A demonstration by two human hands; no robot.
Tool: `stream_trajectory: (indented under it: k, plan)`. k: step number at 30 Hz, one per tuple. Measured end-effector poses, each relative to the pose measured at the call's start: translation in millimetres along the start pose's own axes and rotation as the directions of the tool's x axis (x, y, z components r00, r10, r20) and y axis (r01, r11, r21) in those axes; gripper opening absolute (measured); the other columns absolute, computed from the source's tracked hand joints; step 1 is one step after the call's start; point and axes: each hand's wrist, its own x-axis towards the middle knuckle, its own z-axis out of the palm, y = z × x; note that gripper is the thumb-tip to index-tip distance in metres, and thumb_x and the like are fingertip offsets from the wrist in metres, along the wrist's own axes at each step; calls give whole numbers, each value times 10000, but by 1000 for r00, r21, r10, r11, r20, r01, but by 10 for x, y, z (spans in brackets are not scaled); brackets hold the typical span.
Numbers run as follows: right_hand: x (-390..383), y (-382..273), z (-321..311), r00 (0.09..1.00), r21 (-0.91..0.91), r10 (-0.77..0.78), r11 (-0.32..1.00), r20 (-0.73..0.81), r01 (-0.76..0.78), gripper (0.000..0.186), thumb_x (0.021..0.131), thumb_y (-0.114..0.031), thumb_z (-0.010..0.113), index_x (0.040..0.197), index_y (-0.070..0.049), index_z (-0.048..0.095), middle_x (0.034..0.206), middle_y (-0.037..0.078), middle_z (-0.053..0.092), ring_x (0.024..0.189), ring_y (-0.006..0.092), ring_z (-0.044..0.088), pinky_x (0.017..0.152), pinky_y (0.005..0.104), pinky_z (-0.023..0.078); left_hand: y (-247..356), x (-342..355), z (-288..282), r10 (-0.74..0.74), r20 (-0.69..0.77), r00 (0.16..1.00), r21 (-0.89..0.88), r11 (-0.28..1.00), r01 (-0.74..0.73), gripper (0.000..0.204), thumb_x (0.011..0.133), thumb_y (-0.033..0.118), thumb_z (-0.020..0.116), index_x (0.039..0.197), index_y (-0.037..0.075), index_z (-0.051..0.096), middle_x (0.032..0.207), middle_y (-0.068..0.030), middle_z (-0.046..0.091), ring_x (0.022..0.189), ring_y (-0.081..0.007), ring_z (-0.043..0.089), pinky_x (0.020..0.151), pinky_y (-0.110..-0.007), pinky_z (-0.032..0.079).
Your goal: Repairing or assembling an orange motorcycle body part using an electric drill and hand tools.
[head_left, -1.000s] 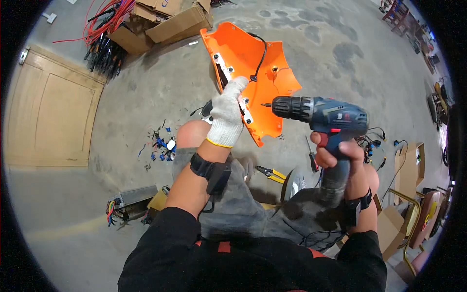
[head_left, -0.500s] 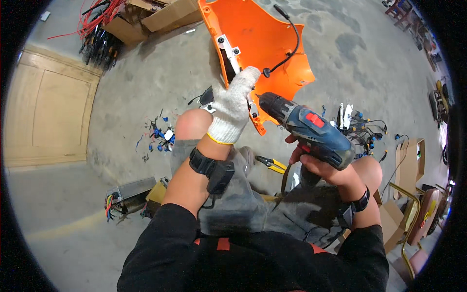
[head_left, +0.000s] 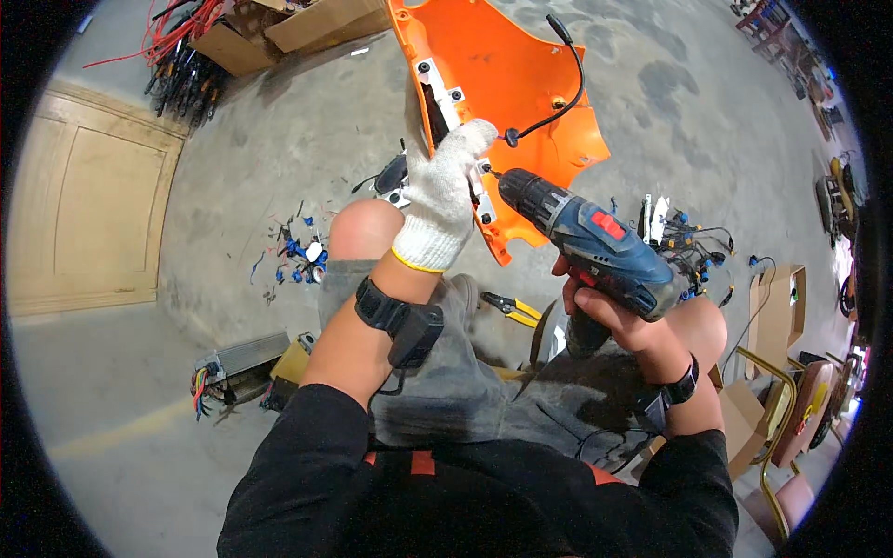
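Observation:
My left hand (head_left: pixel 442 186), in a white knit glove, grips the near-left edge of a curved orange plastic panel (head_left: pixel 507 56). Its thumb lies over the panel's inner side, while the other fingers are hidden behind. White brackets with black screws (head_left: pixel 442 98) run along that edge, and a black cable (head_left: pixel 569 98) with a plug end hangs across the panel. Wrapped round the handle of a blue-and-black cordless drill (head_left: pixel 595 244) is my bare right hand (head_left: pixel 605 312). The drill's bit points at a screw just right of my gloved hand; whether it touches cannot be made out.
Yellow-handled pliers (head_left: pixel 523 312) lie on the floor between my legs. Connector scraps (head_left: pixel 299 256) sit at left, more wired parts (head_left: pixel 693 246) at right. A metal box with coloured wires (head_left: pixel 246 358) is at lower left. Cardboard boxes (head_left: pixel 321 28) stand far left; a chair (head_left: pixel 805 409) is at right.
The drill and my right hand have shifted slightly, and the bit now lines up with a screw beside my glove. The panel has tilted a little in my left hand's hold.

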Motion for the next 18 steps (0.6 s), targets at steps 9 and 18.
stream_trajectory:
  k: [9, 18]
  plan:
    - [10, -33, 0, 1000, -35, 2, 999, 19, -1, 461, 860, -28, 601, 1305, -34, 481, 1145, 111, 581, 792, 140, 582, 705, 284, 505, 100, -12, 36, -44, 91, 995, -37, 998, 47, 396, 836, 45, 651, 1214, 48, 533, 942, -33, 625, 647, -58, 572, 497, -186, 448]
    - [11, -55, 50, 997, -10, 39, 999, -59, -40, 322, 873, -21, 584, 1190, -28, 531, 978, 64, 579, 766, 142, 602, 708, 290, 510, -18, -73, 41, 388, 183, 903, 416, 802, -429, 215, 948, 175, 552, 1042, 9, 653, 826, -42, 626, 660, -102, 561, 611, -229, 459]
